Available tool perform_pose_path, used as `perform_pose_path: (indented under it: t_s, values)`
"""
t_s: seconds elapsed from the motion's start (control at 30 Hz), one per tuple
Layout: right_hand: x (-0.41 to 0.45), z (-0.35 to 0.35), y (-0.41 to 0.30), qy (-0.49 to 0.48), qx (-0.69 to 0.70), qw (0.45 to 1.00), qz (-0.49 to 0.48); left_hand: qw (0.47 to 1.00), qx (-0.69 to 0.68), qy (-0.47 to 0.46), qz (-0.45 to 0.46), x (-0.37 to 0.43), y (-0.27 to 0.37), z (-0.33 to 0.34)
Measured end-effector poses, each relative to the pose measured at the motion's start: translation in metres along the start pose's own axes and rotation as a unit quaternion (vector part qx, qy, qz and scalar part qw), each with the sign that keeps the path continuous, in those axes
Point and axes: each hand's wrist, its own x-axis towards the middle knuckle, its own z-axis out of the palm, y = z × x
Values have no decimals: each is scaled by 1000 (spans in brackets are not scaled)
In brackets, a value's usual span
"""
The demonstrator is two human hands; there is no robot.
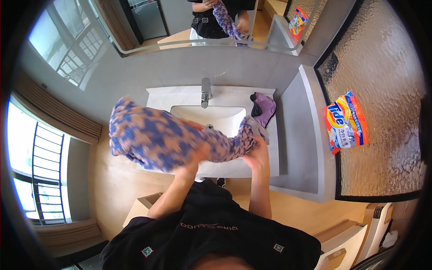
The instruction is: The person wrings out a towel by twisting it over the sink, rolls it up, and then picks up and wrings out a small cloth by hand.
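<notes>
A blue and tan patterned knit cloth (152, 135), bunched into a long roll, hangs in the air above the white sink basin (233, 118). My left hand (199, 153) grips it near the middle, blurred, with its fingers partly hidden by the cloth. Toward the narrow right end, my right hand (257, 156) is closed around the twisted cloth, where a greyish part sticks out. The wide, loose end spreads out to the left, past the edge of the counter. Behind the basin stands a chrome faucet (205, 92).
A purple and black cloth (265, 108) lies on the white countertop (158, 98), right of the basin. On the ledge to the right rests a Tide detergent bag (346, 123) beside a textured glass panel (381, 84). A mirror (182, 20) spans the wall ahead.
</notes>
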Motion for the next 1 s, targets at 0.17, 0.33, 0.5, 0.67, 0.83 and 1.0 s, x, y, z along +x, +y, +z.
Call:
perform_pose_path:
  t_s: [0.17, 0.33, 0.5, 0.67, 0.83, 1.0]
  values:
    - [-50, -38, 3, -69, -12, 976, -204, 935, -150, 310, -82, 28, -3, -8]
    - [-19, -92, 13, -203, -8, 929, -309, 914, -147, 360, -119, 29, -9, 0]
    - [7, -76, -10, -69, -71, 915, -391, 908, -173, 346, -158, 15, -14, 7]
    - [-17, -21, -4, -366, -109, 831, -404, 918, -166, 337, -128, 6, -18, 11]
    - [-62, -15, -6, -356, -249, 811, -392, 933, -173, 292, -121, 4, 1, 24]
    - [-60, -25, 0, -163, -226, 897, -343, 966, -241, 73, -61, 3, 7, 17]
